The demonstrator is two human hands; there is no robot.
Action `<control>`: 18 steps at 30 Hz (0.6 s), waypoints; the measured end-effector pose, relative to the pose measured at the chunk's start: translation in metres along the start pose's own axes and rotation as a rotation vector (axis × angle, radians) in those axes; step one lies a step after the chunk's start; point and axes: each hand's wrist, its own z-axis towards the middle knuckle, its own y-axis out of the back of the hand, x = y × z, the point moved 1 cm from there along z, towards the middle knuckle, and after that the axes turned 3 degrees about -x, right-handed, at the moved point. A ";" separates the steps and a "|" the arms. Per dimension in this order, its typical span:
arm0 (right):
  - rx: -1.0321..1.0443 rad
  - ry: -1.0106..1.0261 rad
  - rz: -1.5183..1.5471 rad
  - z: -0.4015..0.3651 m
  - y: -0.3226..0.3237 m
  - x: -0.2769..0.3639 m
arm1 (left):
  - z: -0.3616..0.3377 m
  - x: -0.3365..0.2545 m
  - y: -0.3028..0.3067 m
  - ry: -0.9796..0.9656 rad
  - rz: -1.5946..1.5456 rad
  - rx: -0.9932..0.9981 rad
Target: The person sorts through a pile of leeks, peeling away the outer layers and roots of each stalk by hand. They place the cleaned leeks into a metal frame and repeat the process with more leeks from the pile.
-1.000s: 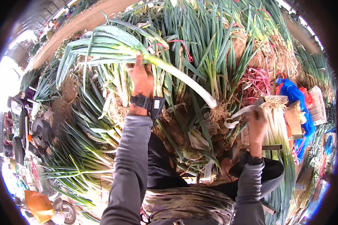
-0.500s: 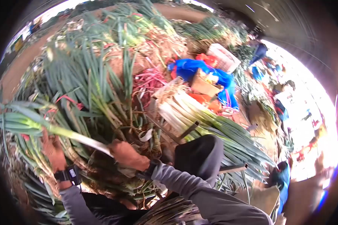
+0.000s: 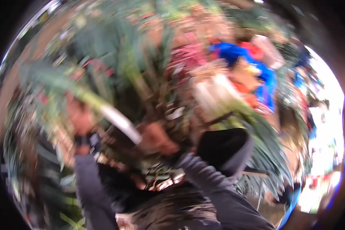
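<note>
View: heavy motion blur is seen across the whole head camera frame, so only broad shapes are made out.
Leek: one long leek (image 3: 120, 123) is carried in the air in front of the body, above the lap and left of centre.
Long axis: it is laid on a slant, with the green leaves up at the far left and the white shaft down towards the middle.
Left hand: the left hand (image 3: 77, 115) is placed on the stalk where green turns to white and looks closed round it, though the fingers are smeared.
Right hand: the right hand (image 3: 156, 140) is met by the white lower end of the shaft. Whether that end is clasped or only touched cannot be told.
Which way from the grip: the leaves are thrown up and out to the left of the left hand, and the white shaft is run down and right to the right hand.
Nearer hand: the root end is reached by the right hand, the leaf end by the left.
Wrist: a dark wrist strap (image 3: 83, 140) is worn below the left hand.
Around: a heap of green leeks (image 3: 142, 76) is spread behind, trimmed white stalks (image 3: 214, 96) are stacked to the right, a blue sheet (image 3: 234, 53) is seen beyond them, and a dark knee (image 3: 224, 147) is raised just right of the right hand.
</note>
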 end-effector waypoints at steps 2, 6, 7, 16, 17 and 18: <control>0.040 -0.300 -0.033 0.013 0.008 0.008 | -0.005 -0.009 -0.026 -0.156 0.208 0.021; -0.135 -0.669 0.894 0.006 0.009 -0.019 | 0.010 -0.024 -0.040 0.038 -0.605 -0.136; -0.290 -0.524 0.790 0.001 0.006 -0.037 | 0.012 -0.028 -0.043 0.034 -0.627 -0.203; 0.626 -0.013 -0.125 -0.061 -0.051 -0.056 | 0.023 -0.024 -0.009 -0.125 -0.439 -0.349; 0.510 -0.157 0.132 -0.052 -0.059 -0.036 | 0.016 -0.026 -0.027 -0.092 -0.452 -0.426; 0.378 -0.300 0.386 -0.039 -0.062 -0.013 | 0.009 -0.025 -0.030 -0.067 -0.411 -0.383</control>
